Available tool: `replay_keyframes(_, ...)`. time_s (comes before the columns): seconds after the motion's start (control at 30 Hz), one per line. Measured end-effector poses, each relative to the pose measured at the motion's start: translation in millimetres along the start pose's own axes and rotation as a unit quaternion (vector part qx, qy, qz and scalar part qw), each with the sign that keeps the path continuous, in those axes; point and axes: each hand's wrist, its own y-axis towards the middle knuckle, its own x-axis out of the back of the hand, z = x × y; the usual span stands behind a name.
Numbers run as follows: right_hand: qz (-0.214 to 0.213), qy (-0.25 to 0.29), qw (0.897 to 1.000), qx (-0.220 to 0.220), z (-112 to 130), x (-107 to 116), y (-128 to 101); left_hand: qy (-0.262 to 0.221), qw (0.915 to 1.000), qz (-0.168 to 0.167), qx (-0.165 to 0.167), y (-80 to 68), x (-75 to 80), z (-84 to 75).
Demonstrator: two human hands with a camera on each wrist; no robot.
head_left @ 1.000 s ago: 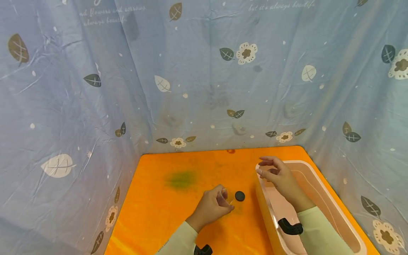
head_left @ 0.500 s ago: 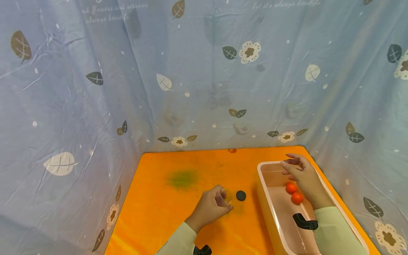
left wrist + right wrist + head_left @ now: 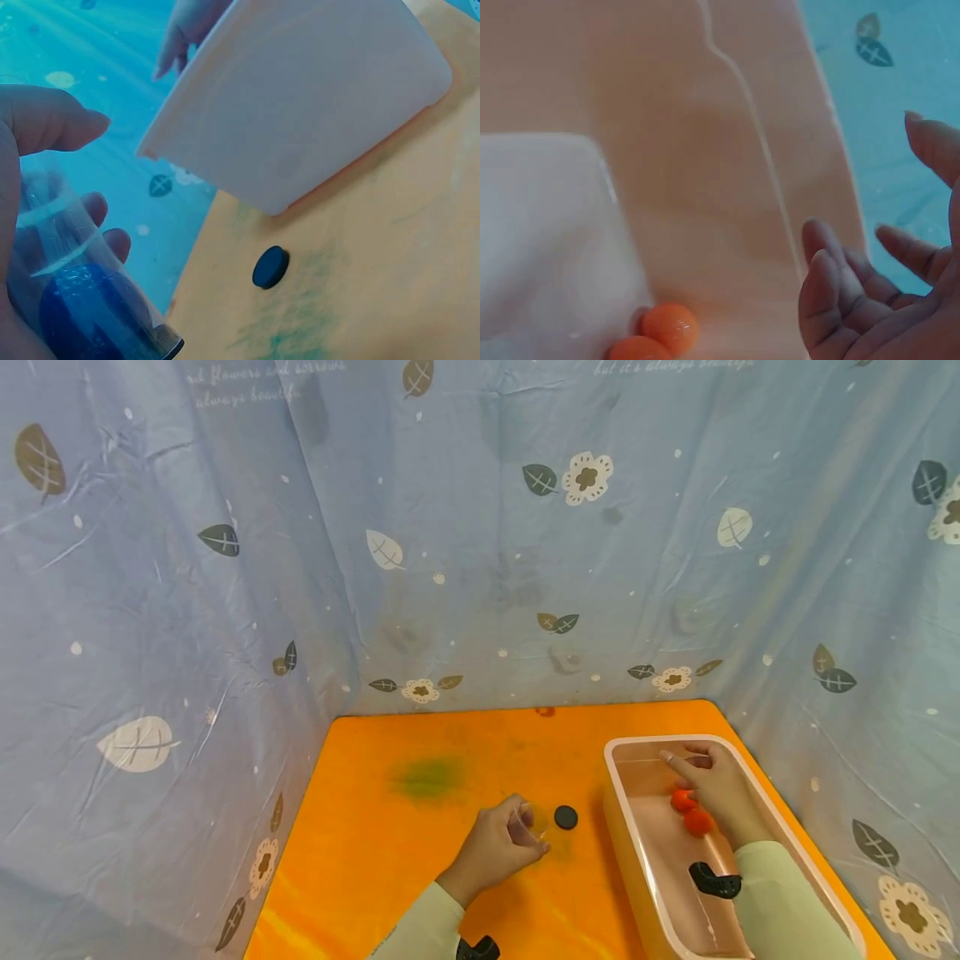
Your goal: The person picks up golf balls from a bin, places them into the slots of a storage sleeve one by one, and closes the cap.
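Observation:
My left hand (image 3: 495,847) grips a clear plastic tube (image 3: 64,217) over the orange table. Inside its lower part, in the left wrist view, a blue round thing (image 3: 94,315) shows through the wall; a dark edge rings the tube's end. A small black round cap (image 3: 566,817) lies on the table, just right of that hand. My right hand (image 3: 720,785) reaches into the pale pink bin (image 3: 633,860), its fingers loosely bent with nothing between them. Two orange balls (image 3: 671,328) lie close together on the bin's floor, near that hand and partly behind it in the head view.
The long bin takes up the right side of the orange table (image 3: 360,860), its raised rim between my two hands. A blue curtain (image 3: 450,527) printed with leaves and flowers encloses the back and both sides. A green stain (image 3: 429,778) marks the tabletop.
My right hand has moved right from the bin's left rim, then lowered inside toward the orange balls, which came into sight. My left hand keeps the tube in nearly the same place.

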Motion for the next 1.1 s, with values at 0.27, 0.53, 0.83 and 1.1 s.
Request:
replay_keyframes(0.27, 0.037, -0.018, 0.998, -0.052, -14, -8, 13, 0.002, 1.0, -0.002, -0.006, -0.5, 0.2, 0.4)
replay_keyframes(0.53, 0.074, -0.05, 0.992, -0.09, -34, -14, 16, -0.001, 1.0, -0.002, -0.001, -3.0, -2.1, 1.1)
replay_keyframes(0.83, 0.149, -0.064, 0.975, -0.149, -49, -16, 15, 0.008, 1.0, 0.0, -0.003, -4.8, -2.5, 0.4)
replay_keyframes(1.1, 0.127, -0.126, 0.98, -0.086, -64, -20, 31, 0.006, 1.0, -0.001, -0.002, -4.2, -2.6, 1.9)
